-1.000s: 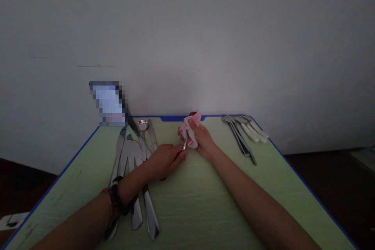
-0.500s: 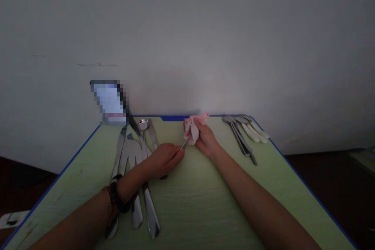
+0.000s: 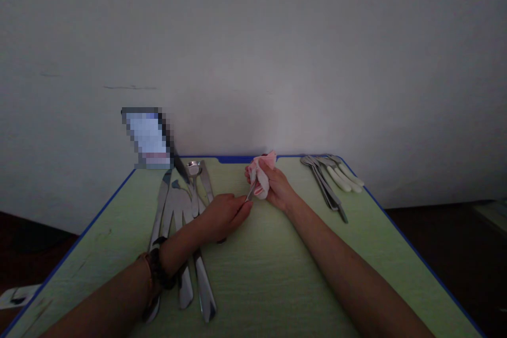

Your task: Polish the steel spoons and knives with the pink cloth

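My left hand (image 3: 224,215) is closed in a pinch on the handle of a small metal utensil (image 3: 251,193) near the middle of the green table (image 3: 269,274). My right hand (image 3: 277,187) is closed round a pink and white cloth (image 3: 261,173), which wraps the utensil's far end. That end is hidden, so I cannot tell whether it is a spoon or a fork. A dark band sits on my left wrist.
Several long steel knives and a spoon (image 3: 193,170) lie in a row at the left (image 3: 182,211), partly under my left forearm. Several utensils, some white-handled (image 3: 336,177), lie at the far right. A blurred-out object (image 3: 147,137) leans on the wall. The table has blue edges.
My right hand and the cloth have shifted slightly along the utensil and the cloth's folds have changed shape. My left hand has stayed in place on the handle.
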### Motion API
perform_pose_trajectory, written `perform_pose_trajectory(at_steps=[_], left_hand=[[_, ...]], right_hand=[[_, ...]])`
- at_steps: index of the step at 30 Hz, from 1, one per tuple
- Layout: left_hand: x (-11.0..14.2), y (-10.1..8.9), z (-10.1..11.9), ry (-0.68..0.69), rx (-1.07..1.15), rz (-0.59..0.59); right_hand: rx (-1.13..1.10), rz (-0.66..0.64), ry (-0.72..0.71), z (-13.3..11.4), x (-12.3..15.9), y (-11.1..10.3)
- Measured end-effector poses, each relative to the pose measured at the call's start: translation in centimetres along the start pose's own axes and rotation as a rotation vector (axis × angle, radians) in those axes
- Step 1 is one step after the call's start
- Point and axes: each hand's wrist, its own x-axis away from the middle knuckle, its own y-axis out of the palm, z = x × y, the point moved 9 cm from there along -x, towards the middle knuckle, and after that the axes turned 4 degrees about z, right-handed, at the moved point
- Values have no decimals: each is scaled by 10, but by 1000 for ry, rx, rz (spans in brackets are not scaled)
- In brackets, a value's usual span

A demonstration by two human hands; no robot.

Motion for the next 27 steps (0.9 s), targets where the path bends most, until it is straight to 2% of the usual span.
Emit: perform_pose_trajectory(at_steps=[5, 9, 16, 22, 27], left_hand=[[0, -4, -1, -31, 92, 24], [0, -6, 1, -25, 141, 5], [0, -3, -4, -62, 200, 4], [0, -2, -12, -145, 334, 33], [-1, -7, -13, -157, 385, 81]], right_hand=[[12, 129, -68, -4, 0, -9], [15, 179, -105, -7, -2, -16], [-28, 146, -68, -5, -3, -14], [108, 21, 5, 4, 3, 0], [84, 112, -45, 1, 2, -6]])
